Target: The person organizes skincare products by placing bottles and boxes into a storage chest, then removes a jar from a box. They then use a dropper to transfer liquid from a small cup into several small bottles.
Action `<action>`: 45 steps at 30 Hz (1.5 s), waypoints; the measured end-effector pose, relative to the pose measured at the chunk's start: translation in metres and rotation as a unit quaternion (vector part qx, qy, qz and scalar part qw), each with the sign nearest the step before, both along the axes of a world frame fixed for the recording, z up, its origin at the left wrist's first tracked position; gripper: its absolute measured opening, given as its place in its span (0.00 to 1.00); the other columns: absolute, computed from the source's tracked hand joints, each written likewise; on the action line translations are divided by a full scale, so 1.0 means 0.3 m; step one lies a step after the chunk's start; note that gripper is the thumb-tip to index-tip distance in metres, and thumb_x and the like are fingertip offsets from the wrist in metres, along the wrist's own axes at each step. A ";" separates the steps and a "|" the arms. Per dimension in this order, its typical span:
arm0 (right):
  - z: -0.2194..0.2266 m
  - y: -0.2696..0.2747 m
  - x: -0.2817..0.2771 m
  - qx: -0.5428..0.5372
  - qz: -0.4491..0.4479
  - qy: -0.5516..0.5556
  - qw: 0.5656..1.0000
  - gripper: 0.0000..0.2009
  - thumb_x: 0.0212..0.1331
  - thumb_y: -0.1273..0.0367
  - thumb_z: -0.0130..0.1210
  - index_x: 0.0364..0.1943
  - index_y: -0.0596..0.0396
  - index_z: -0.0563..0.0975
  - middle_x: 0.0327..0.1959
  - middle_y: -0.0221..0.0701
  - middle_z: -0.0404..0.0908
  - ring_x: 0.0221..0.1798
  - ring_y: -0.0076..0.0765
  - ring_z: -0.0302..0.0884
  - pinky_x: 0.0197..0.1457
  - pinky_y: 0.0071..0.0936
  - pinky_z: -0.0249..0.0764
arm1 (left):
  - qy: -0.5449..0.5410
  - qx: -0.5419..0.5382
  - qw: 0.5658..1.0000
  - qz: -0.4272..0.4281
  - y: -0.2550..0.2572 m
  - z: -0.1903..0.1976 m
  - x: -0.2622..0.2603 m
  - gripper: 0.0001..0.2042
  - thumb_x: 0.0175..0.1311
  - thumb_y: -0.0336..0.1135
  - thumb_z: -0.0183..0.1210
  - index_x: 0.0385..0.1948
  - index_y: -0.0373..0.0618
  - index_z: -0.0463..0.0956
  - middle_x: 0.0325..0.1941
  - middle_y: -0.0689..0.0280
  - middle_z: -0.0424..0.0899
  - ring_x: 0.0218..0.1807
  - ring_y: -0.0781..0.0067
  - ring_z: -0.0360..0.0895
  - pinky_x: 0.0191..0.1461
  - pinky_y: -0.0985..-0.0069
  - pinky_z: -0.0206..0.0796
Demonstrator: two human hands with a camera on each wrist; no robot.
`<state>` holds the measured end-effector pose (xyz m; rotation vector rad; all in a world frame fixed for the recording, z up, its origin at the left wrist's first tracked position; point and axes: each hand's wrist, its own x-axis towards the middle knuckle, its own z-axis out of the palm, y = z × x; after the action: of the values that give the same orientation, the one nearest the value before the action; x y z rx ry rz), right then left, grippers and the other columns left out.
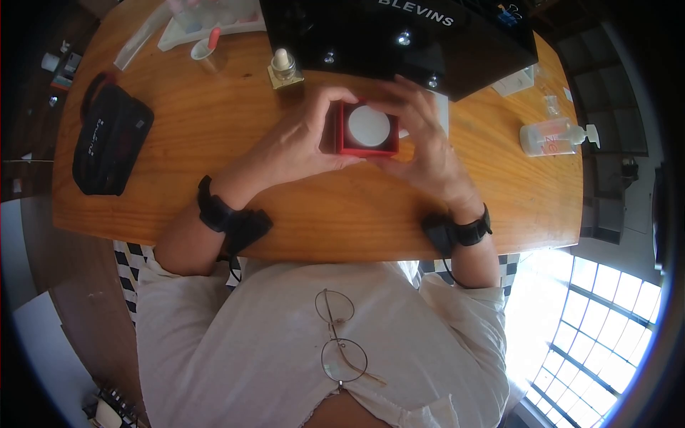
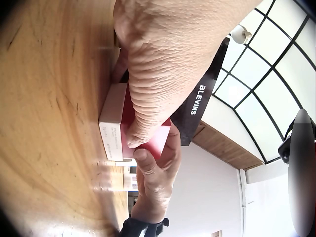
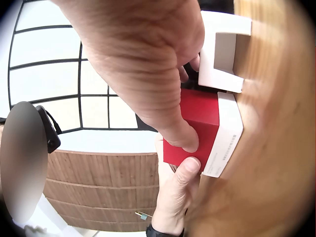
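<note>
In the head view, my left hand and right hand hold a small red box between them, one on each side. A white round item sits in the box, facing up. Both thumbs press the near wall of the box, their tips close together, while the other fingers reach round towards its far side. In the right wrist view, the box's lower part is a white band with small print, close over the wooden table. Beyond the box stands an open white carton.
A large black case marked BLEVINS stands at the back. Left of it are a dropper bottle and a small cup. A black pouch lies far left, and a pump bottle lies on the right.
</note>
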<state>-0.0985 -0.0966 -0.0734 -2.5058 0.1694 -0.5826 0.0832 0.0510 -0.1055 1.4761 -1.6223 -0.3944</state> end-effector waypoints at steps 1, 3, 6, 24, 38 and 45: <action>0.001 0.000 0.000 0.004 -0.001 0.000 1.000 0.35 0.35 0.73 0.76 0.56 0.47 0.75 0.67 0.34 0.69 0.75 0.53 0.56 0.74 0.47 0.58 | 0.001 0.001 1.000 0.000 -0.001 0.001 0.000 0.40 0.47 0.33 0.78 0.59 0.43 0.59 0.58 0.56 0.71 0.57 0.56 0.76 0.59 0.66 0.72; 0.004 0.000 0.000 0.011 -0.002 0.000 1.000 0.35 0.35 0.73 0.76 0.56 0.48 0.75 0.67 0.35 0.70 0.75 0.52 0.56 0.74 0.46 0.58 | 0.006 0.010 1.000 0.001 0.000 0.004 -0.001 0.39 0.47 0.33 0.77 0.59 0.44 0.59 0.58 0.56 0.71 0.57 0.56 0.76 0.59 0.66 0.72; 0.007 0.001 0.000 0.012 -0.002 0.000 1.000 0.35 0.35 0.73 0.76 0.55 0.49 0.75 0.66 0.35 0.71 0.75 0.52 0.57 0.74 0.46 0.59 | 0.013 0.024 1.000 0.002 0.002 0.010 -0.002 0.37 0.47 0.33 0.77 0.58 0.44 0.60 0.58 0.56 0.71 0.57 0.57 0.75 0.59 0.66 0.71; 0.011 -0.035 -0.040 0.003 0.009 -0.053 0.999 0.39 0.36 0.72 0.74 0.62 0.50 0.73 0.50 0.36 0.79 0.69 0.54 0.63 0.69 0.46 0.63 | -0.127 0.050 0.987 0.083 -0.023 0.155 -0.040 0.22 0.56 0.46 0.70 0.41 0.41 0.72 0.51 0.61 0.76 0.52 0.57 0.77 0.55 0.66 0.71; -0.051 -0.067 -0.033 0.011 0.016 -0.081 0.996 0.41 0.36 0.61 0.79 0.62 0.48 0.73 0.56 0.35 0.79 0.68 0.48 0.65 0.68 0.43 0.64 | -0.282 0.137 0.944 0.107 -0.084 0.296 -0.109 0.18 0.50 0.42 0.72 0.30 0.37 0.76 0.50 0.63 0.77 0.45 0.60 0.80 0.47 0.67 0.72; -0.055 -0.075 -0.035 0.013 0.024 -0.095 0.995 0.41 0.37 0.59 0.78 0.62 0.47 0.73 0.56 0.31 0.79 0.67 0.44 0.66 0.69 0.42 0.59 | -0.242 0.181 0.952 0.055 -0.094 0.315 -0.085 0.16 0.50 0.37 0.73 0.34 0.36 0.78 0.55 0.61 0.76 0.50 0.60 0.79 0.51 0.67 0.72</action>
<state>-0.1090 -0.1191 -0.0900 -2.4051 0.0450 -0.7884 0.0578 0.0227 -0.0109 2.0541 -1.9024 -0.2875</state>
